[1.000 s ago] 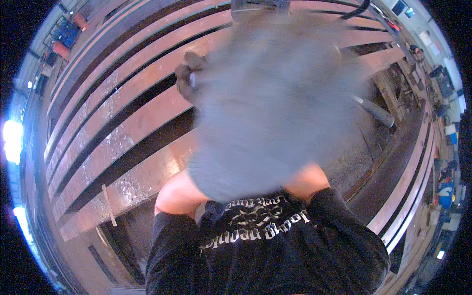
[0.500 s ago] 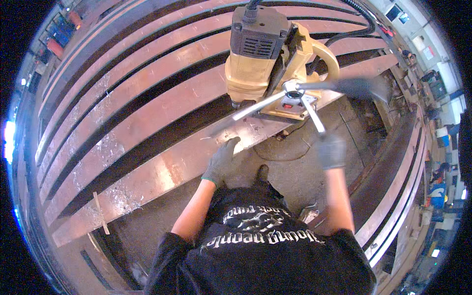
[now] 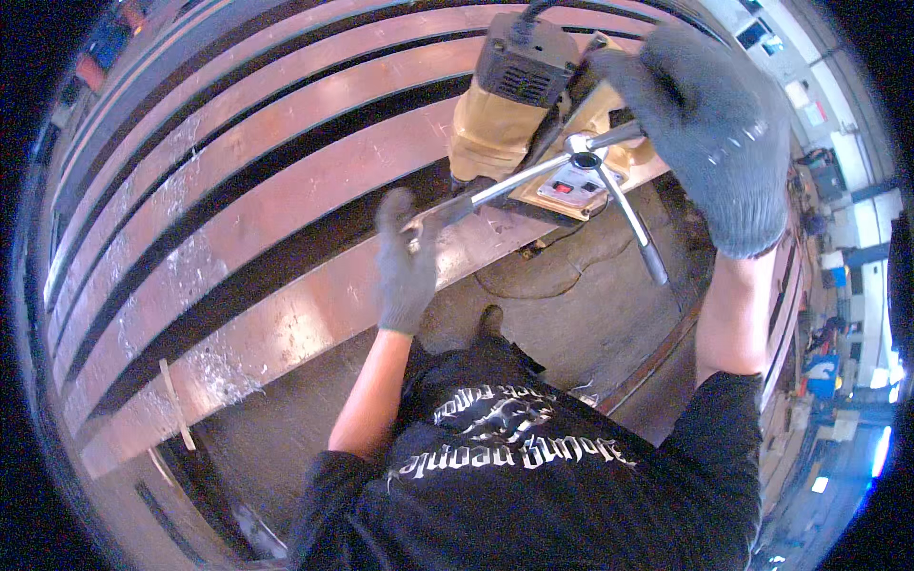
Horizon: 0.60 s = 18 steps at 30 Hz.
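A yellow and black magnetic drill (image 3: 500,133) stands on a steel beam, with a three-spoke feed handle (image 3: 585,160) on its side. My left hand (image 3: 405,271), in a grey glove and blurred, is at the end of the left spoke's dark grip, its fingers apart. I cannot tell whether it touches that grip. Large and close to the view, my gloved right hand (image 3: 719,138) is up at the right spoke and hides its outer end. Its fingers reach out to the left, partly curved and not closed together. The lower spoke points down to the right, free of both hands.
Long reddish steel beams (image 3: 276,157) lie side by side with dark gaps between them. The nearest beam (image 3: 295,328) carries the drill. A thin wooden strip (image 3: 176,404) lies across its left part. Below is the concrete floor (image 3: 609,271), with a thin cable loop beside the drill.
My right hand has left the lower spoke and risen to the right spoke. My left hand has come up from the beam to the left grip. The feed handle has turned, and the view has shifted slightly.
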{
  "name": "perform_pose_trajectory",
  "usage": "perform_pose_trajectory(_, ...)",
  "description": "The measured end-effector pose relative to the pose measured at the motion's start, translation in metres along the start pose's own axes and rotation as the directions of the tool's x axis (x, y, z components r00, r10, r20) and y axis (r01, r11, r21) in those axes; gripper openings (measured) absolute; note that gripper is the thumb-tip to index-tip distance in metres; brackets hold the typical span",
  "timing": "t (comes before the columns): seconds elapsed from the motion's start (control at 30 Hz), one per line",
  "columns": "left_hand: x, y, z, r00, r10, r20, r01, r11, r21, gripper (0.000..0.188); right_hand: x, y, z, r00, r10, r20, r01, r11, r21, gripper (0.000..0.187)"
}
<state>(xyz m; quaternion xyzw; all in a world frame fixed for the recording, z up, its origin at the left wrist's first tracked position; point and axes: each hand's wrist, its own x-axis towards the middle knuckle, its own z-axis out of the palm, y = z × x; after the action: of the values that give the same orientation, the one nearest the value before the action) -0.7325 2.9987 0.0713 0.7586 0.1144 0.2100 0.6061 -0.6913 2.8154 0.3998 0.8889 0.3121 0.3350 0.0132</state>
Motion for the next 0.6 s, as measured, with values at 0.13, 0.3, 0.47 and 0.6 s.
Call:
perform_pose_trajectory(0.13,0.023,0.006,0.01,0.932,0.066,0.357,-0.168,0.95,0.263,0.047,-0.03,-0.001,0.006,0.97,0.185,-0.158,-0.178,0.982,0.058,0.018)
perform_pose_trajectory(0.3,0.06,0.094,-0.032,0.959,0.237,0.156,-0.23,0.971,-0.062,0.046,-0.138,0.054,0.022,0.527,0.766,-0.369,-0.697,0.637,0.328,0.033)
perform_pose_trajectory(0.47,0.041,0.233,0.094,0.419,0.904,0.077,-0.9,0.425,-0.092,0.028,-0.372,0.097,0.196,0.671,0.724,-0.159,-0.741,0.656,-0.142,0.032)
perform_pose_trajectory(0.6,-0.039,0.213,0.219,0.185,0.869,0.458,-0.938,0.296,-0.183,0.033,-0.381,-0.011,0.288,0.382,0.718,0.582,-0.922,0.344,0.179,0.038)
